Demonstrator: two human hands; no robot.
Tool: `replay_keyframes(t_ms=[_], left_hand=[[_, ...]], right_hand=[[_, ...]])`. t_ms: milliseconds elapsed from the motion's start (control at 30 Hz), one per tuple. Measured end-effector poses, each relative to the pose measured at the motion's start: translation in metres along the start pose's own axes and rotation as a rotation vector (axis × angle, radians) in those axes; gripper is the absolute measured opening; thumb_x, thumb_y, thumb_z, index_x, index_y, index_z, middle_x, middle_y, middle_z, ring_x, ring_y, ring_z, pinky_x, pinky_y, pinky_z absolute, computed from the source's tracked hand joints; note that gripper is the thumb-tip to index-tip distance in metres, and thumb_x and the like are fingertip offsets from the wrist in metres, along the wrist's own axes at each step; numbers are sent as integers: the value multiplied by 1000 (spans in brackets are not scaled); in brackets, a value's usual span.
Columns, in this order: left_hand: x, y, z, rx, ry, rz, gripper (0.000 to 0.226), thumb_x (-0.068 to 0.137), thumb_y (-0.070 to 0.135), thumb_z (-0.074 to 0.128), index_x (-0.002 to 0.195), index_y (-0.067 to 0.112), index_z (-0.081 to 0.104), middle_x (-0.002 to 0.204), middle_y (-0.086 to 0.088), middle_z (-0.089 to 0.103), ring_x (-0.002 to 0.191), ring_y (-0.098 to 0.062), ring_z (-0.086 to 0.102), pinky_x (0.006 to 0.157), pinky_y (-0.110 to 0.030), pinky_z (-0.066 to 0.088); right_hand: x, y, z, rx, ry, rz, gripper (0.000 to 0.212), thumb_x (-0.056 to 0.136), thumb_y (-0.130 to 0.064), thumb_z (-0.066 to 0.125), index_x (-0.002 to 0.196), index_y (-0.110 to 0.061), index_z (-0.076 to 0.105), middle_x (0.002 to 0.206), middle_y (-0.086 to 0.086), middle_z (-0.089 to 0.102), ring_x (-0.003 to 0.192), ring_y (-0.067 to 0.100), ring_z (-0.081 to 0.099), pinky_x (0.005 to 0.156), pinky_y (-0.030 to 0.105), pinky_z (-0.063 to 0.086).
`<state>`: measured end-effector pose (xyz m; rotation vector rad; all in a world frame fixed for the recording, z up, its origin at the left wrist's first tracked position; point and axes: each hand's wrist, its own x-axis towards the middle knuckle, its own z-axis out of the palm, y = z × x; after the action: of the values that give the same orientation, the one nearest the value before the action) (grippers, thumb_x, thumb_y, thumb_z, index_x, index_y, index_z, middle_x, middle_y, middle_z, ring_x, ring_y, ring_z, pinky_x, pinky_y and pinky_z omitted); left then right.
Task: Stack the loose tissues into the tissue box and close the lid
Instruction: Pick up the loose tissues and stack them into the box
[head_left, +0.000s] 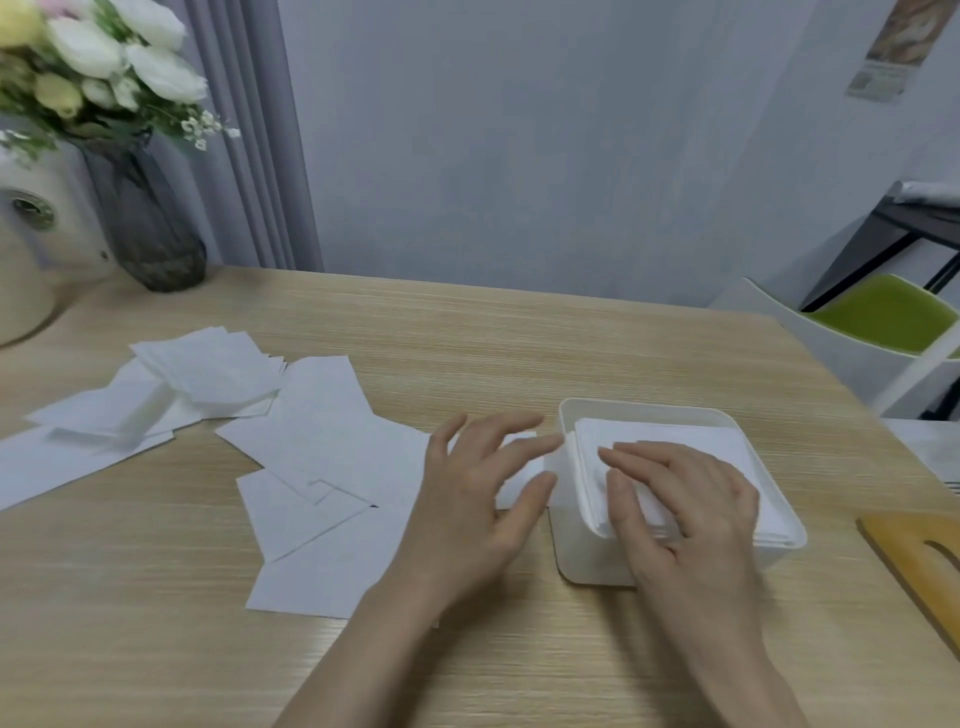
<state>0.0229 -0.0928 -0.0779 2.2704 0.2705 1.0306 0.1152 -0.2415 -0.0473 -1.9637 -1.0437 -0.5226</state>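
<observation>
Pressing down with my right hand, fingers flat and spread, I have a stack of tissues seated in the white tissue box, filling it nearly to the rim. My left hand hovers just beside the box's left wall, fingers spread and relaxed, holding nothing; whether the fingertips touch the box I cannot tell.

I judge the task partly done. A good share is in the box, but plenty of loose tissues lie scattered just left of my left hand, and a second untidy pile sits farther left and away from me. The lid is not on; the wooden board with a slot to the right of my right hand is probably it, well apart from the box.

The surface is pale wood grain. Far to the left of my hands stand a dark glass vase of white flowers and a cream rounded appliance. Behind is a grey wall, a grey curtain, and to the right a chair with a green seat.
</observation>
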Motion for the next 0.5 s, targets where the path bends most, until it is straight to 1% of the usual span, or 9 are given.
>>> replay_keyframes(t_ms=[100,167,267,400,500], left_hand=[[-7,-16,-25,41,36,-52,31,92,39,51,117,30,68,130,15,59,125,7,43,109,-38,25],[-13,-27,-41,78,48,-81,33,92,41,50,117,30,69,128,15,60,124,8,43,108,-36,27],[-24,-47,-63,151,33,-136,35,91,44,48,115,31,69,125,16,62,121,5,48,110,-38,29],[-43,-77,-83,293,-23,-213,42,88,48,43,116,30,69,123,15,63,120,4,45,111,-48,28],[-53,-93,-90,341,-23,-256,45,86,49,41,115,30,70,122,13,64,119,3,44,109,-48,28]], right_hand=[[2,-17,13,193,-37,-11,22,89,-30,53,103,-28,70,104,-16,64,106,6,56,95,15,36],[2,-30,22,265,-63,-37,22,89,-27,55,103,-24,71,103,-14,64,106,7,57,92,14,39],[-2,-44,39,285,-147,-76,23,88,-26,56,105,-22,72,102,-13,63,104,6,56,90,13,40],[-8,-53,65,223,-389,-12,29,86,-38,52,109,-29,68,100,-21,57,105,0,48,87,11,37],[-11,-56,83,163,-526,-9,27,86,-34,59,112,-29,64,100,-19,56,103,1,42,87,13,34]])
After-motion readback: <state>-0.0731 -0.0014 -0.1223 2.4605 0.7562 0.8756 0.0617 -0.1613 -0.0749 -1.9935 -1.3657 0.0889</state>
